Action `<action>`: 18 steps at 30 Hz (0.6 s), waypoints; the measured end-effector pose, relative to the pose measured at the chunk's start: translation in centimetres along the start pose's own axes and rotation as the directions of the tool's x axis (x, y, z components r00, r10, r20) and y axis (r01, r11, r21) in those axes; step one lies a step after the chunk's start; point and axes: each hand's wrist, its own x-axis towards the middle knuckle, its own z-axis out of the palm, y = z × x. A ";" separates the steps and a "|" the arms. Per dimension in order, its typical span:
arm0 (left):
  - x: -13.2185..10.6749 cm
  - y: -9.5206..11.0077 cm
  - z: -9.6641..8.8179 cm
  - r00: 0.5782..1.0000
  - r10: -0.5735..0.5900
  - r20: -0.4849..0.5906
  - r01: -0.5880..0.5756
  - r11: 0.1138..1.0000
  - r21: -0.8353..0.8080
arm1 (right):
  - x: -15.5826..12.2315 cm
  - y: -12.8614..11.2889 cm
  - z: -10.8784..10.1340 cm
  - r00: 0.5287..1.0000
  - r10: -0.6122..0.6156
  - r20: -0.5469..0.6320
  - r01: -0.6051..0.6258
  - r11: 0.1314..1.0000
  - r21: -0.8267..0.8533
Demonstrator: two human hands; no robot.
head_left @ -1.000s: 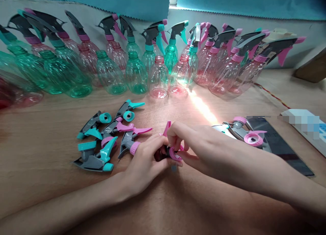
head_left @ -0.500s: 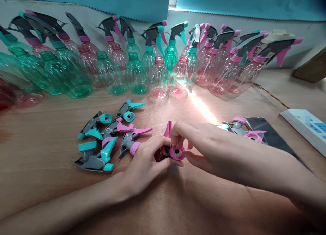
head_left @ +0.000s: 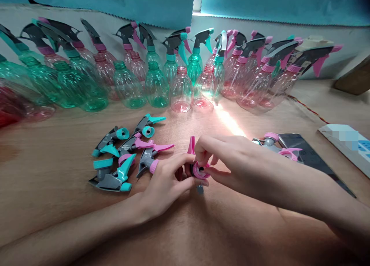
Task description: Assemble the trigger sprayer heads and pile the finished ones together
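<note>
My left hand (head_left: 167,178) is wrapped round a trigger spray head (head_left: 199,175), holding it with the pink collar's mouth facing up towards me. Its pink trigger sticks up between my hands, and a small bluish-grey end shows below my left fingers. My right hand (head_left: 231,158) is closed in a pinch at the collar, its thumb and fingertips over the mouth. Whatever is between those tips is hidden. Left of my left hand lies a group of loose spray heads, among them a turquoise-collared one (head_left: 108,181) and a pink-collared one (head_left: 148,161).
Open-necked green bottles (head_left: 157,89) and pink bottles (head_left: 181,94) stand in a row across the back, with capped spray bottles (head_left: 244,81) behind and to the right. More spray heads (head_left: 270,142) lie by a dark phone (head_left: 315,162). A white keypad device (head_left: 343,143) sits at far right.
My right thumb and fingertips have moved slightly further over the collar's mouth. My left hand keeps its hold on the spray head. The whole view has shifted slightly.
</note>
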 end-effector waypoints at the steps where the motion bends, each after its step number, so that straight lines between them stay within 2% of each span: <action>1: 0.0 0.0 0.0 1.000 -0.009 0.002 0.009 1.000 -0.011 | -0.1 0.0 0.0 1.000 0.001 0.007 -0.001 1.000 -0.016; 3: -0.1 0.0 0.1 1.000 0.001 0.003 -0.001 1.000 -0.010 | -0.2 0.0 -0.2 0.999 -0.003 0.033 0.004 0.999 -0.034; 6: -0.2 0.4 -0.3 0.996 0.089 -0.004 -0.089 0.991 0.099 | -0.4 -0.3 -0.7 0.999 -0.018 0.032 0.018 1.000 -0.013; 9: 0.1 1.4 -1.5 0.965 0.260 0.025 -0.256 0.924 0.285 | -0.4 -0.7 -1.5 0.995 -0.011 -0.096 0.015 0.999 0.037; 11: 0.4 2.4 -2.7 0.945 0.327 0.031 -0.312 0.865 0.394 | -0.3 -1.1 -2.0 0.979 -0.023 -0.201 0.042 0.995 0.090; 13: 0.9 3.3 -4.0 0.960 0.280 0.001 -0.246 0.842 0.480 | -0.2 -1.5 -2.3 0.960 -0.038 -0.278 0.079 0.987 0.139; 16: 2.0 4.0 -6.2 0.994 0.075 -0.075 -0.026 0.855 0.519 | 0.0 -1.7 -2.4 0.945 -0.041 -0.326 0.102 0.980 0.170; 18: 2.9 3.9 -7.5 0.998 -0.003 -0.069 0.041 0.826 0.562 | 0.2 -1.6 -2.4 0.943 -0.044 -0.331 0.106 0.979 0.173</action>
